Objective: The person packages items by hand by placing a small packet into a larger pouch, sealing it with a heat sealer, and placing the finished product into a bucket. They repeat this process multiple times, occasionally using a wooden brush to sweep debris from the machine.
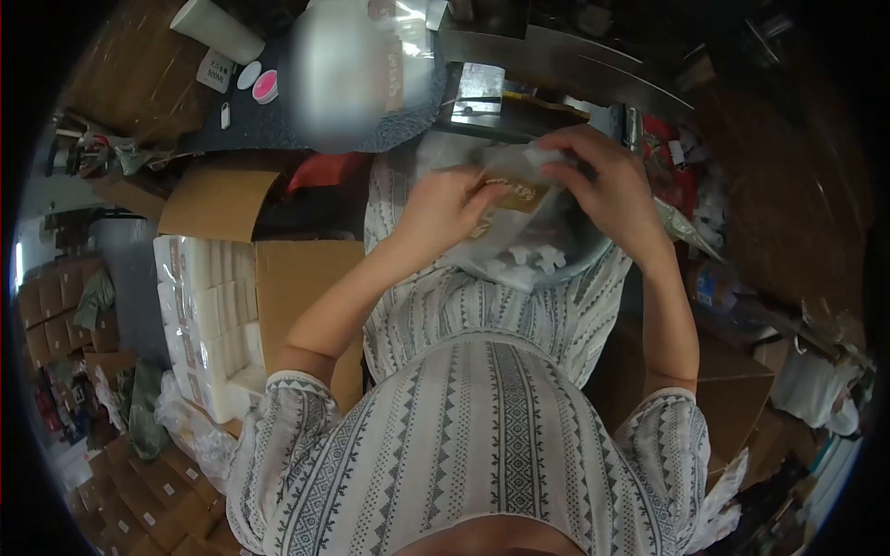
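My left hand (450, 206) is closed, thumb and fingers pinching a clear plastic bag (491, 222) with a gold printed patch. Close by on the right, my right hand (601, 176) is curled with its fingertips at the bag's upper edge. A small whitish piece (535, 156) shows between those fingertips; its kind is too blurred to make out. Under both hands a round basin (584, 266) rests on my lap. Several small white plastic pieces (524, 259) lie in it, partly hidden by the bag.
An open cardboard box (311, 301) stands at the left beside stacked white packs (199, 320). Ahead are a metal machine (575, 56), a white roll (218, 30) and a pink round container (265, 87). Another cardboard box (723, 380) sits at the right.
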Tool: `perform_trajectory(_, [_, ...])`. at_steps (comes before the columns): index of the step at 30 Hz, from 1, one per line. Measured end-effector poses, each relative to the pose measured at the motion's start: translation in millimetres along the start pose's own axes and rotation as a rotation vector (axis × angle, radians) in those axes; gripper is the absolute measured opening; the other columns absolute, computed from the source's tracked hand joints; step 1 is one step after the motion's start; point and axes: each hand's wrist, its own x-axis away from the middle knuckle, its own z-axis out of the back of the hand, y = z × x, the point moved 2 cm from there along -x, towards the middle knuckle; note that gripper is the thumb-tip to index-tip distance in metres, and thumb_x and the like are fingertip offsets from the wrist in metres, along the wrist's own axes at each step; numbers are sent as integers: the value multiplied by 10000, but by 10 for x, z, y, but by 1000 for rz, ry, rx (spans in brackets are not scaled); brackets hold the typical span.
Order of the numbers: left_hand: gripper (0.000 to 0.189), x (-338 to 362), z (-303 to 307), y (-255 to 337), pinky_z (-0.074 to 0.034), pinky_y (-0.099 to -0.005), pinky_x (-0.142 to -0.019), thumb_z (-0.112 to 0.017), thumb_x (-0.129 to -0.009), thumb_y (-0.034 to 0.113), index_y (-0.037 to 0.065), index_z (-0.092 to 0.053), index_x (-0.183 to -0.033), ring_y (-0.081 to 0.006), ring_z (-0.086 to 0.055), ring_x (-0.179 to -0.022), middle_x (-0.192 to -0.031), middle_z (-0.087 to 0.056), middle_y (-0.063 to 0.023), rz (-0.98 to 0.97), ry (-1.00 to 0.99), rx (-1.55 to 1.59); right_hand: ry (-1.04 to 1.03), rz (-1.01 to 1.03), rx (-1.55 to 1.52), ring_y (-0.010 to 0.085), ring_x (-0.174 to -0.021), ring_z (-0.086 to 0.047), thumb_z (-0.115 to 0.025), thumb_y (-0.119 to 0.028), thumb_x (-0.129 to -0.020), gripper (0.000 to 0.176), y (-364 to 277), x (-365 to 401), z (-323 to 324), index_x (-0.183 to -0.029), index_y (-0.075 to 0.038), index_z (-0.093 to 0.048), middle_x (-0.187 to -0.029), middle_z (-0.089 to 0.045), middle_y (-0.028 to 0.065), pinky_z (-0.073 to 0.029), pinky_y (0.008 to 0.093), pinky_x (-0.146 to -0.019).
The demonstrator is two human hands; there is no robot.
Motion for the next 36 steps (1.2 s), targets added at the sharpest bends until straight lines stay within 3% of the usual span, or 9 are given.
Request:
perform_trajectory(5, [150, -96, -27, -3, -455, -352, -561, -657, -821, 142, -8, -650, -834, -318, -594, -609, -721, -614, -165, -183, 259, -201, 121, 14, 176, 235, -849, -637, -657, -42, -810, 210, 25, 140, 278, -1020, -28, -648, -988, -641, 98, -508, 311, -740])
perform_trajectory(12, [150, -97, -145, -46, -482, -387, -607, -635, -836, 181, 35, -667, -842, -334, -624, -687, -788, -644, -146, -183, 41, -179, -34, -28, 53, 223, -891, -647, -641, -35, -830, 227, 45, 74, 92, -1057, -28, -635, -981, -647, 105, -499, 298, -751])
perform_trajectory(20, [270, -645, -264, -150, -530, -263, -617, -636, -888, 184, -42, -652, -1036, -154, -668, -730, -904, -687, -113, 378, -110, 874, 215, -299, 242, 258, -925, -647, -649, -137, -851, 271, 230, 245, 389, -1097, -27, -618, -1007, -645, 158, -496, 333, -787])
perform_trajectory(25, [293, -640, -231, -133, -541, -257, -635, -622, -903, 211, -45, -639, -1045, -172, -677, -703, -892, -690, -116, 424, -87, 872, 377, -260, 706, 356, -957, -623, -589, -121, -867, 241, 1049, 344, 608, -1095, -48, -616, -1010, -646, 178, -500, 391, -810])
perform_trajectory(27, [391, -638, 70, -224, -524, -312, -761, -629, -896, 296, -28, -605, -1113, -244, -668, -881, -1051, -651, -175, 228, 120, 344, 310, -341, 725, 398, -974, -600, -550, -91, -860, 251, 1312, 359, 600, -1106, -73, -598, -1019, -646, 188, -491, 438, -821])
perform_trajectory(29, [504, -670, 505, -574, -457, -368, -893, -639, -870, 361, -4, -547, -1204, -310, -558, -1116, -1245, -533, -217, -234, 653, -345, 269, -429, 710, 399, -978, -598, -549, -83, -852, 263, 1218, 319, 622, -1112, -81, -587, -1029, -643, 192, -489, 445, -824])
perform_trajectory(32, [538, -383, 396, -990, -397, -393, -956, -646, -852, 350, -3, -512, -1235, -351, -450, -1204, -1311, -440, -241, -177, 498, -1009, 212, -538, 640, 402, -991, -590, -544, -74, -844, 282, 1092, 379, 624, -1124, -90, -566, -1046, -637, 200, -485, 459, -818])
perform_trajectory(34, [468, -207, 415, -894, -417, -399, -915, -654, -842, 283, 16, -519, -1202, -365, -492, -1137, -1196, -515, -206, -340, 499, -934, 205, -556, 582, 403, -1000, -585, -540, -72, -845, 286, 1073, 355, 633, -1129, -90, -557, -1054, -634, 204, -483, 466, -809])
perform_trajectory(36, [296, -62, 535, -923, -466, -398, -792, -666, -813, 179, 42, -588, -1064, -355, -570, -972, -1011, -583, -153, -74, 363, -786, 230, -493, 584, 408, -900, -620, -610, -67, -791, 234, 1028, 396, 645, -1022, -51, -575, -967, -648, 214, -503, 469, -747])
